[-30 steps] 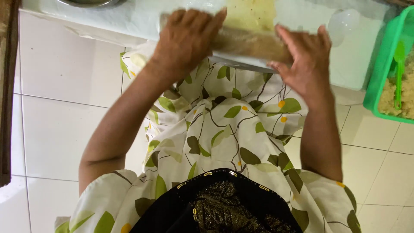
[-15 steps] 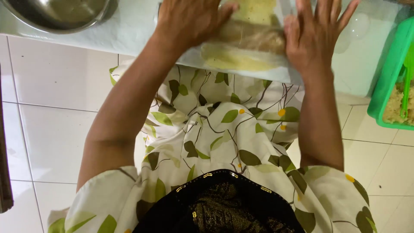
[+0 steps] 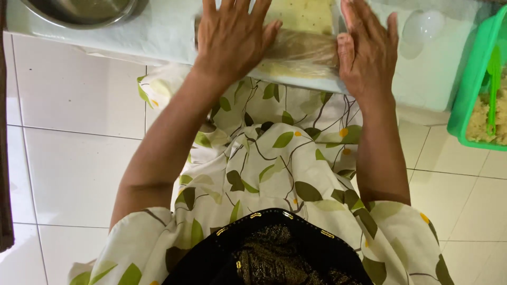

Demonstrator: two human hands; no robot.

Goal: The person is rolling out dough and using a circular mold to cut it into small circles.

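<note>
A wooden rolling pin (image 3: 303,50) lies across a thin sheet of pale yellow dough (image 3: 303,16) on a low white board (image 3: 158,37). My left hand (image 3: 232,39) presses flat on the pin's left end, fingers stretched out and apart. On the pin's right end my right hand (image 3: 367,53) lies the same way, palm down and fingers straight. Neither hand curls around the pin. The pin's two ends are hidden under my palms. My lap, in a leaf-print cloth (image 3: 274,158), is just below the board.
A metal bowl (image 3: 84,10) stands on the board at the far left. A small clear round dish (image 3: 425,24) sits right of the dough. A green plastic basket (image 3: 470,100) at the right edge holds pale crumbly food and a green spoon (image 3: 494,79). White floor tiles surround me.
My fingers have gone from curled over the pin to stretched flat on it, and the pin has rolled over the dough. The view has tipped, bringing the metal bowl in.
</note>
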